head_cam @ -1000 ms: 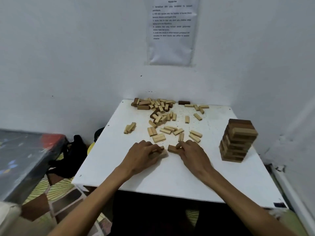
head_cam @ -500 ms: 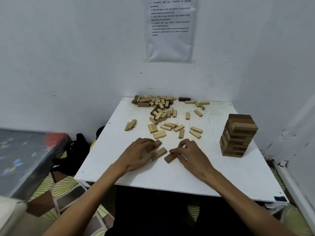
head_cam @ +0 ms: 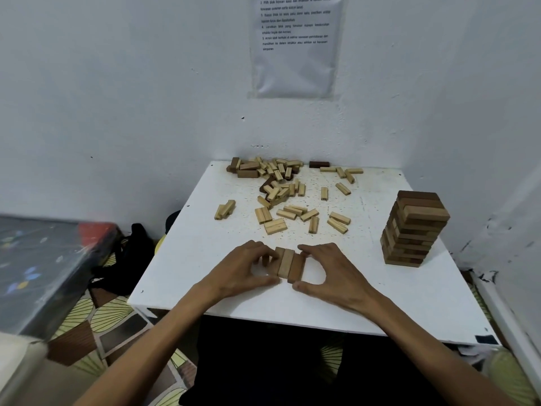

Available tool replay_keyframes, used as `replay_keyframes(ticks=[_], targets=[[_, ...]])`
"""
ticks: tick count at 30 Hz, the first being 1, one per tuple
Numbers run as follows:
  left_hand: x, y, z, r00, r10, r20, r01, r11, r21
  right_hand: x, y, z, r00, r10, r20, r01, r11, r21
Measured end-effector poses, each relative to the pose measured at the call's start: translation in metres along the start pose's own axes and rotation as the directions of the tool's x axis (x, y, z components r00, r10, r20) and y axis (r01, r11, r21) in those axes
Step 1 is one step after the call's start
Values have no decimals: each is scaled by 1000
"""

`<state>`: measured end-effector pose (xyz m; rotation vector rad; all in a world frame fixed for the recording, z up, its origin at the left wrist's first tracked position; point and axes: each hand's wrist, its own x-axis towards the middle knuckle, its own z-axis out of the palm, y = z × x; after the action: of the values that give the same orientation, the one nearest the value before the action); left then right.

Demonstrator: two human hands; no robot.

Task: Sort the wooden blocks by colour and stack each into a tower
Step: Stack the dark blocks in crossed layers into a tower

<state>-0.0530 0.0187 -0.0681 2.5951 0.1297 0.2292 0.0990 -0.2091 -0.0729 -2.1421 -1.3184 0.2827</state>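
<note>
Blocks (head_cam: 288, 266), seemingly three, lie abreast, long axes pointing toward the wall (head_cam: 146, 112).

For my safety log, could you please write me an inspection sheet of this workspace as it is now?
Surface: white table, speckled with small crumbs, set in a wall corner.
Job's things: row of three blocks lying side by side near the front edge; brown tower standing at the right; loose blocks, mostly light and a few dark, scattered toward the back.
Clutter: nothing seen.
Hands: left hand and right hand grip the row from either side, thumbs at its near end.
Cables: nothing seen.
Surroundings: printed sheet on the wall; black bag on the floor left of the table; dark case at the far left.
</note>
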Motion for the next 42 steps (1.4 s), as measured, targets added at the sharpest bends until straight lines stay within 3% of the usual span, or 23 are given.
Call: replay_keyframes(ticks=[4, 8, 15, 30, 36, 42], targets=[[3, -5, -1, 996, 51, -71, -48, 998, 51, 4, 3, -1, 1000, 5, 18, -6, 999, 34], [12, -6, -7, 1000, 11, 13, -11, 999, -35, 12, 7, -3, 998, 12, 63, -18, 995, 97], [12, -5, 4, 998, 2, -66, -9, 995, -104, 26, 16, -2, 994, -59, 92, 47, 991, 125], [12, 10, 1, 991, 7, -136, -34, 980, -196, 33, 2, -5, 971, -240, 11, 237, 965, 115], [22, 28, -26, 984, -12, -177, -45, 948, -315, 43, -10, -38, 962, -264, -73, 274, 942, 195], [41, 63, -59, 979, 32, -203, -104, 929, -356, 48, -25, -93, 962, -266, -65, 274, 938, 214]])
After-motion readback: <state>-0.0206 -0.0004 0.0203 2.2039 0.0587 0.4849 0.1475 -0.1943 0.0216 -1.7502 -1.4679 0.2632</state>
